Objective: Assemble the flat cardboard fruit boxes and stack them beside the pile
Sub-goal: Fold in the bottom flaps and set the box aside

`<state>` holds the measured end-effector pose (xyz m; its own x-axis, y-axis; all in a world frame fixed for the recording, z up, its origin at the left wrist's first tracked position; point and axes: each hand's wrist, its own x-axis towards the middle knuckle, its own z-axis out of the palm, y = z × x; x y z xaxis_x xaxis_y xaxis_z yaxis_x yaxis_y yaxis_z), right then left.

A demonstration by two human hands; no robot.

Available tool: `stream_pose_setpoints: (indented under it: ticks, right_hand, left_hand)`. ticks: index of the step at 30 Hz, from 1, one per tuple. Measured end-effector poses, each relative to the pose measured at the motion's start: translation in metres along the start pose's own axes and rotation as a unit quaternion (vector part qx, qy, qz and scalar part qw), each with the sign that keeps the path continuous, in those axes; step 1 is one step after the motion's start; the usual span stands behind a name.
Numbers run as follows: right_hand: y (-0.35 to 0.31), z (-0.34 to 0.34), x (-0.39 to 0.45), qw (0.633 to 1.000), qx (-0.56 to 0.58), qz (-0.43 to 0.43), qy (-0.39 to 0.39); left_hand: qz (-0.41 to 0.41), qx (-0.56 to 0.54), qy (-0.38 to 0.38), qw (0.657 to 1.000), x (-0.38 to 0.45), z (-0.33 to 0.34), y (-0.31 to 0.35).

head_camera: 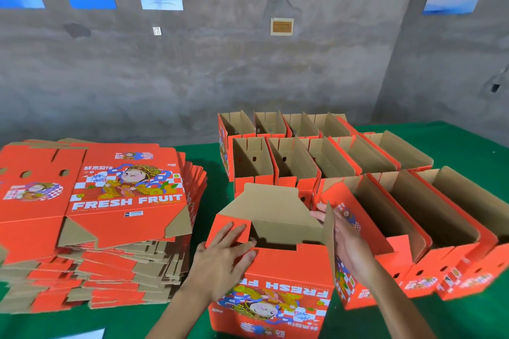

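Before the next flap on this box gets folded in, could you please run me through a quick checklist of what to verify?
1. Left hand steadies the box, pressing a flap: ok.
2. Right hand holds the side flap: ok.
3. Side flap folded down: not ok, it stands upright.
4. Far flap folded in: not ok, only partly lowered.
5. Box bottom locked: cannot tell.
6. Flat pile within reach on the left: ok.

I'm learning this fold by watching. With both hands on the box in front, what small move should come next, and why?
Probably press the left flap down with the left hand while the right hand swings the upright right flap inward: the box has its back flap already folded in, the opening still uncovered.
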<state>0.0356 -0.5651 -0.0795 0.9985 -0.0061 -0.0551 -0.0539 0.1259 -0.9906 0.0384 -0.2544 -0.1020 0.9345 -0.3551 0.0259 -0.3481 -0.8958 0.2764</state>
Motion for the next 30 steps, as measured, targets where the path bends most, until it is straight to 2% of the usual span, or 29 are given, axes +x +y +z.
stream_pose_setpoints:
  ticks: [3,5,7,10,12,14,16,20,23,25,28,30]
  right_hand:
    - [0.0,0.0,-0.003,0.989,-0.133,-0.054,-0.028]
    - [0.009,0.003,-0.003,0.957,-0.262,-0.117,-0.047]
    - [0.022,0.009,0.001,0.927,-0.341,-0.15,-0.039]
    - [0.032,0.012,0.001,0.925,-0.349,-0.149,0.03]
    - [0.032,0.011,0.002,0.921,-0.368,-0.126,0.019]
    - [0.032,0.013,0.001,0.889,-0.432,-0.15,-0.013]
    - [0.035,0.013,-0.001,0.867,-0.459,-0.194,-0.004]
    - [0.034,0.02,-0.002,0.89,-0.431,-0.147,0.022]
    - [0.032,0.028,0.002,0.859,-0.505,-0.081,0.021]
    - [0.032,0.037,0.007,0.821,-0.567,-0.057,0.033]
    - [0.036,0.05,0.015,0.76,-0.646,-0.043,0.059]
    - [0.04,0.05,0.02,0.754,-0.651,-0.05,0.063]
  left_hand:
    - [-0.003,0.008,-0.011,1.0,0.003,-0.001,0.003]
    - [-0.002,0.005,-0.007,1.0,0.004,-0.001,0.003]
    - [-0.013,-0.005,0.009,1.0,0.006,0.002,0.003]
    - [-0.027,-0.002,0.025,0.999,0.006,0.005,0.003]
    - [-0.026,-0.009,0.035,0.999,0.004,0.006,0.003]
    - [-0.017,-0.016,0.078,0.997,0.003,0.007,0.002]
    - [-0.009,-0.024,0.138,0.99,0.001,0.011,0.002]
    - [-0.025,-0.066,0.224,0.972,-0.005,0.014,0.004]
    - [0.0,-0.034,0.192,0.981,-0.006,0.014,0.001]
    - [0.016,0.005,0.143,0.99,-0.004,0.014,0.0]
    - [-0.002,0.025,0.087,0.996,0.001,0.013,-0.001]
    - [-0.01,0.012,0.076,0.997,0.002,0.013,-0.001]
